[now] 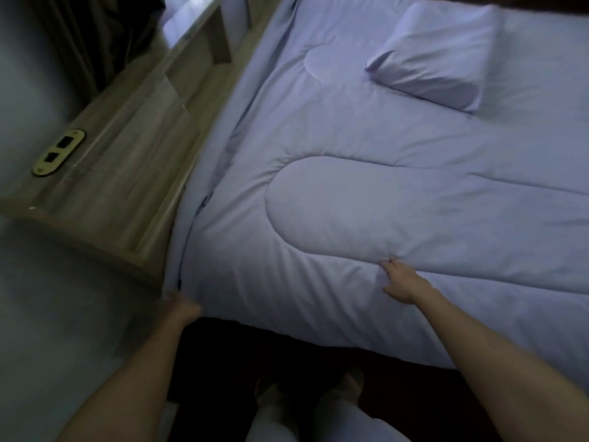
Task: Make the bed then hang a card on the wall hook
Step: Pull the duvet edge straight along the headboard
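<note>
A pale lilac quilted duvet (pixel 366 173) lies spread over the bed, with stitched oval ridges across it. A matching pillow (pixel 436 55) rests at the far right, near the head of the bed. My left hand (pixel 183 306) is closed on the duvet's near left corner, at the bed's edge. My right hand (pixel 400 279) lies on top of the duvet, fingers pinching a small fold at the end of the large oval ridge. No card or wall hook is visible.
A wooden side shelf (pixel 134 148) runs along the bed's left side, with a brass socket plate (pixel 59 153) on it. Dark curtains (pixel 105 33) hang at the upper left. My feet (pixel 306 393) stand on a dark floor below the bed's edge.
</note>
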